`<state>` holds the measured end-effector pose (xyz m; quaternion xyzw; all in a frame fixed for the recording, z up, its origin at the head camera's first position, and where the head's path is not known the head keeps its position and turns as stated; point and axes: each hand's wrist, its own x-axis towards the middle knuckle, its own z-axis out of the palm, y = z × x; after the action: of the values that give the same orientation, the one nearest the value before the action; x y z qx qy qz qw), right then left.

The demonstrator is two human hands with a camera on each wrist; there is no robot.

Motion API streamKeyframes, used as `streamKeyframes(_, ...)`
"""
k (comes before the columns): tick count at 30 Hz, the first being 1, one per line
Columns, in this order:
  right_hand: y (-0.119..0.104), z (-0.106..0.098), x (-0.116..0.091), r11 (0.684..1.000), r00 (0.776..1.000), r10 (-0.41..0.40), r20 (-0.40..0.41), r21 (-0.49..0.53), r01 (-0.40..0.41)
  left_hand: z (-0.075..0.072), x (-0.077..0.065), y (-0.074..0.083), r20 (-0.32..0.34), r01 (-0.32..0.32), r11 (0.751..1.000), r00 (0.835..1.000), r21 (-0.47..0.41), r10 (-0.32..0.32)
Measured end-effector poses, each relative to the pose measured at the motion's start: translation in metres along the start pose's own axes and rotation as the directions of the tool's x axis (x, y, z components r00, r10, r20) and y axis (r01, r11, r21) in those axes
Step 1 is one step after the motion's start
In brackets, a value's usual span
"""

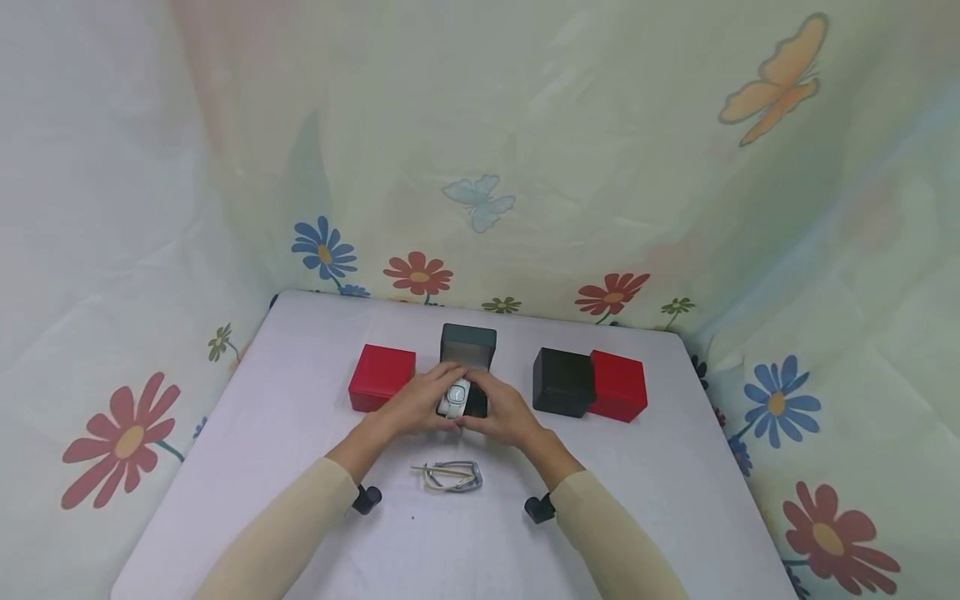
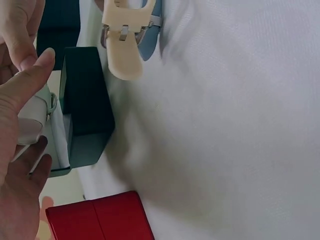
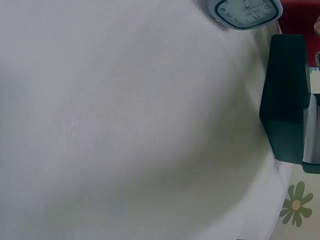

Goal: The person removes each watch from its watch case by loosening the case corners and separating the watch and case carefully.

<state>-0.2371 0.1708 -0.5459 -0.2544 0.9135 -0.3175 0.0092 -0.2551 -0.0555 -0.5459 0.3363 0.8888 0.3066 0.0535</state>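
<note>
Both hands meet over an open dark green box [image 1: 468,337] with its lid raised at the back. Between them is a white watch [image 1: 456,395] with a squarish face, strapped round a pale cushion. My left hand [image 1: 416,406] grips it from the left, thumb along the near side beside the buckle [image 2: 51,104]. My right hand [image 1: 508,414] holds it from the right, thumb tip close to the left thumb; its fingers are mostly out of the right wrist view. A second watch [image 3: 247,11] with a pale blue rim and cream strap lies on the table nearer the body.
A red box [image 1: 382,377] sits left of the hands. To the right, a closed black box [image 1: 564,382] stands against another red box [image 1: 621,385]. White cloth covers the table [image 1: 480,550]; a curtain [image 1: 570,167] printed with flowers and butterflies surrounds it.
</note>
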Motion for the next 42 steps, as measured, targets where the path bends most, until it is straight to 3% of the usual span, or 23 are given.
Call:
streamKeyframes(6, 0.002, 0.002, -0.002, 1.0, 1.0, -0.021, 0.0, 0.003, 0.021, 0.004, -0.002, 0.002, 0.018, 0.021, 1.0, 1.0, -0.023, -0.021)
streamKeyframes(13, 0.005, 0.003, -0.005, 0.997, 0.998, -0.067, -0.005, 0.023, 0.067, 0.007, -0.005, 0.002, -0.014, 0.009, 0.999, 1.0, -0.044, -0.009)
streamKeyframes(19, 0.004, 0.004, -0.004, 0.998, 0.998, -0.057, 0.012, 0.019, 0.056, 0.009, -0.009, 0.003, -0.036, 0.016, 0.998, 0.999, -0.052, -0.018)
streamKeyframes(27, 0.002, 0.004, -0.004, 0.997, 0.997, -0.078, 0.017, 0.008, 0.078, 0.009, -0.013, 0.005, -0.011, 0.064, 0.996, 0.998, -0.069, -0.065)
streamKeyframes(42, 0.0, 0.001, -0.004, 0.999, 0.998, -0.04, 0.041, 0.015, 0.04, 0.01, -0.014, 0.007, 0.012, 0.089, 0.993, 0.996, -0.082, -0.089)
